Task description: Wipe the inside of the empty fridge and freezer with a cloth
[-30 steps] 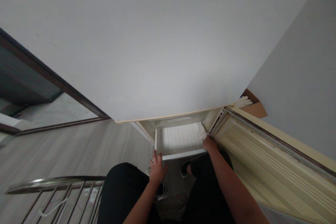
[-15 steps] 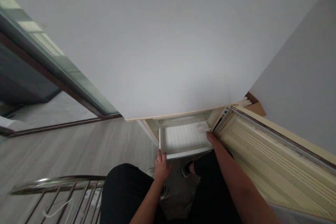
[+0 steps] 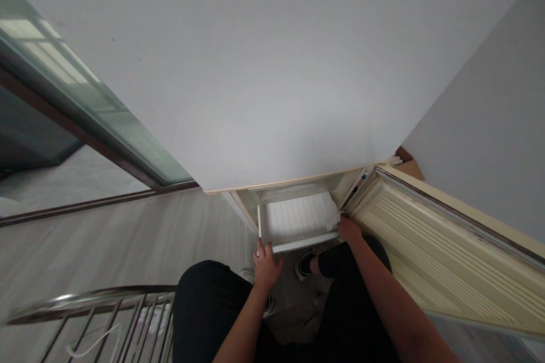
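A white drawer (image 3: pixel 293 220) with a ribbed bottom is pulled partly out of a low fridge-like compartment. My left hand (image 3: pixel 267 265) holds the drawer's front left corner, fingertips over the rim and thumb apart. At the front right corner my right hand (image 3: pixel 349 229) is closed on a crumpled white cloth (image 3: pixel 332 219), which lies against the drawer's inner right side. Part of the cloth and the fingertips of that hand are hidden.
The cream ribbed door (image 3: pixel 430 244) stands open at right. A large white panel (image 3: pixel 272 79) rises above the compartment. Behind the door is a cardboard box (image 3: pixel 411 169). A metal rack (image 3: pixel 97 300) stands at lower left, a framed glass panel (image 3: pixel 128 130) farther left.
My right hand has moved toward the drawer's front right corner, bringing the cloth forward along the right side. My left hand stays at the front left corner.
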### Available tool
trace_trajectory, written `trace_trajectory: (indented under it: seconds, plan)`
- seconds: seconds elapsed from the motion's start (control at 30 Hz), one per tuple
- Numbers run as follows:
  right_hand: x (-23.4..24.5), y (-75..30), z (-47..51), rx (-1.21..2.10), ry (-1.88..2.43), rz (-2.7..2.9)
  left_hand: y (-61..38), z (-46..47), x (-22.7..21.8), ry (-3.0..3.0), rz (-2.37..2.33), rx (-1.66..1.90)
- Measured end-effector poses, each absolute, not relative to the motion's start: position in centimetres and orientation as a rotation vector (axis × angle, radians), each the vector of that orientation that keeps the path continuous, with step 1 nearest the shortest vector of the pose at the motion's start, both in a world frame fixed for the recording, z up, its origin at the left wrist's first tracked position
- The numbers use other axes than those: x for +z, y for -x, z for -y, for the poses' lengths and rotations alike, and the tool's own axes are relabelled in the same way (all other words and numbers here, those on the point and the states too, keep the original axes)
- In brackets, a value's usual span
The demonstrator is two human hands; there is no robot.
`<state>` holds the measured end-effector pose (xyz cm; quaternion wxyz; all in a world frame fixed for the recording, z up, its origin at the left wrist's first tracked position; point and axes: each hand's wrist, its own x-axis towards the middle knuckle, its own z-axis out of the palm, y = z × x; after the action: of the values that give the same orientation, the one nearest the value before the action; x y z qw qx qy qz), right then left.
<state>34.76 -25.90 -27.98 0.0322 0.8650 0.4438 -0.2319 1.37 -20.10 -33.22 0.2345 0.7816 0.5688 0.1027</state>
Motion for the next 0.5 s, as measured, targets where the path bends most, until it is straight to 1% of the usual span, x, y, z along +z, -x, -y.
trace_trajectory:
  seconds: [0.1, 0.2, 0.3, 0.4, 0.43, 0.5]
  plan:
    - [-27.6, -32.0, 28.7, -0.567, -2.679, -1.401, -1.5, 19.9, -33.1, -2.056, -1.543, 0.326]
    - [-27.4, -28.1, 30.1, -0.444, -2.609, -1.655, -1.5, 19.5, -32.9, -1.930, -1.532, 0.389]
    - [-27.4, -23.1, 29.4, -0.485, -2.524, -1.900, -1.3, 19.0, -32.8, -1.784, -1.495, 0.499]
    - [-27.2, -17.4, 26.5, -0.503, -2.479, -2.055, -0.9, 18.3, -32.8, -1.593, -1.449, 0.632]
    - [-27.0, -15.5, 25.2, -0.552, -2.460, -2.077, -0.7, 18.0, -32.9, -1.517, -1.436, 0.675]
    - [-26.8, -12.4, 22.2, -0.755, -2.385, -2.072, -0.2, 17.5, -33.2, -1.344, -1.411, 0.751]
